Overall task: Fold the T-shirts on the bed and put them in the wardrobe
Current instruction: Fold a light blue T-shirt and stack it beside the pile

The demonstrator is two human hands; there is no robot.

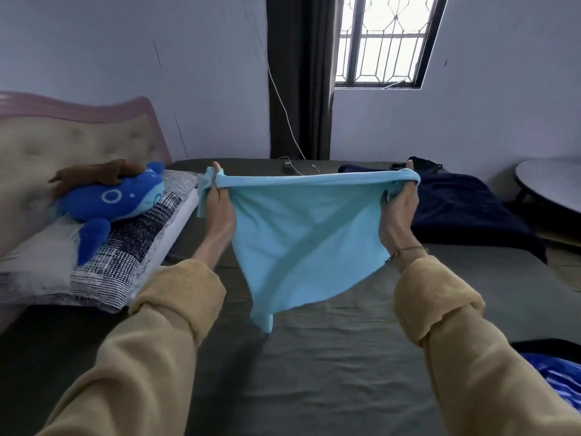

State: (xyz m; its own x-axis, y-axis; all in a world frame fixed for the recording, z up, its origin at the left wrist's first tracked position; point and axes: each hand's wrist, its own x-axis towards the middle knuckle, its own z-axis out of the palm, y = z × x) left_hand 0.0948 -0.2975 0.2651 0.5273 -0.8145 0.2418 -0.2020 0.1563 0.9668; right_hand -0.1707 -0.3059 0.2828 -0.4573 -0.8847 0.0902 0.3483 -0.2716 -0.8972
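A light blue T-shirt (301, 234) hangs in the air above the grey-green bed (314, 372), stretched between both hands. My left hand (220, 209) grips its upper left corner and my right hand (399, 212) grips the upper right corner. The cloth droops to a point that nearly touches the sheet. A dark navy T-shirt (465, 209) lies crumpled on the bed's far right side. The wardrobe is out of view.
A patterned pillow (103, 256) with a blue plush toy (116, 199) and a brown plush (100, 174) lies at the left by the headboard. A cable and small device (287, 168) lie at the far edge. A round table (553, 184) stands at right. Blue striped fabric (556, 372) is at lower right.
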